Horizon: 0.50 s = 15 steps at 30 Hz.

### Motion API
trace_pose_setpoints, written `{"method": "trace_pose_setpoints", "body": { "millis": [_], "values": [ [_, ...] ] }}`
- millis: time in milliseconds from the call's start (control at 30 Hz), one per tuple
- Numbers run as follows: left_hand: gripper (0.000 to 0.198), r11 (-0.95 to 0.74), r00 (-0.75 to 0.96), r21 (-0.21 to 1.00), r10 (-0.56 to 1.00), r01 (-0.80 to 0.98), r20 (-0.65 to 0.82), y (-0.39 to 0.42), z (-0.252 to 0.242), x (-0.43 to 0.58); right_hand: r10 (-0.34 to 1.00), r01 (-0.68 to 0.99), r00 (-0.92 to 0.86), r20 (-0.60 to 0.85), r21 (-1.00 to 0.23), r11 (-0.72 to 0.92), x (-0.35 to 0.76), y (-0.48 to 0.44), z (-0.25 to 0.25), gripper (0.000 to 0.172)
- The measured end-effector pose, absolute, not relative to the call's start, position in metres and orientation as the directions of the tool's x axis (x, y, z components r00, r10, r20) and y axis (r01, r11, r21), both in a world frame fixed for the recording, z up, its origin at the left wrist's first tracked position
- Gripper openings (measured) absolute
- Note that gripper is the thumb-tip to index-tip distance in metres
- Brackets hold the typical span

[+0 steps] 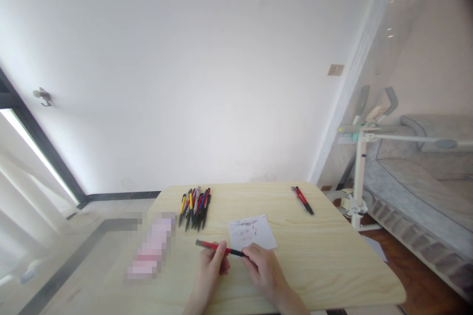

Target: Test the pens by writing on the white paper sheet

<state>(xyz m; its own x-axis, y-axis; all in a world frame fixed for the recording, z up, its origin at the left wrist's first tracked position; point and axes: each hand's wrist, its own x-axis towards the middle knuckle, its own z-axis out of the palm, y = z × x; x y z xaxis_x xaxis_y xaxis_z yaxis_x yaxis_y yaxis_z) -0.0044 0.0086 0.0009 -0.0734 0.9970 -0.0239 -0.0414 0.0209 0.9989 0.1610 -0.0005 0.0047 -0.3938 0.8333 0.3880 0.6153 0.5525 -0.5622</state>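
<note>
A red pen with a black tip (216,246) lies level between my two hands, just above the light wooden table (332,266). My left hand (211,267) is closed round the pen's middle. My right hand (263,268) pinches the black end with its fingertips. Just beyond the hands lies a small white paper (254,230) with red scribbles on it. Farther back on the left is a bundle of several pens (194,205) in yellow, red, blue and black.
Two red and black pens (302,200) lie at the table's far right. A blurred pink patch (151,248) sits at the left edge. Right of the table stand a white stand (360,177) and a grey sofa (424,177). A white wall is behind.
</note>
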Motion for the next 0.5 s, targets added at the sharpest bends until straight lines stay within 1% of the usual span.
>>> {"method": "trace_pose_setpoints", "body": {
  "millis": [167, 333, 500],
  "values": [
    [0.04, 0.002, 0.007, 0.997, 1.0, -0.079, -0.001, 0.0099, -0.0029, -0.009, 0.832, 0.617, -0.405, 0.378, -0.559, 0.554, 0.1608, -0.0002, 0.0024, 0.017],
    [0.032, -0.028, 0.076, 0.991, 0.996, -0.131, 0.039, 0.0095, -0.0024, -0.0112, 0.834, 0.597, -0.394, 0.385, -0.583, 0.551, 0.1611, 0.0008, 0.0016, 0.017],
    [0.039, -0.024, -0.001, 0.995, 1.0, -0.099, 0.024, 0.0107, -0.0026, -0.0074, 0.832, 0.601, -0.363, 0.42, -0.577, 0.553, 0.1612, 0.0003, 0.0034, 0.017]
  ]
}}
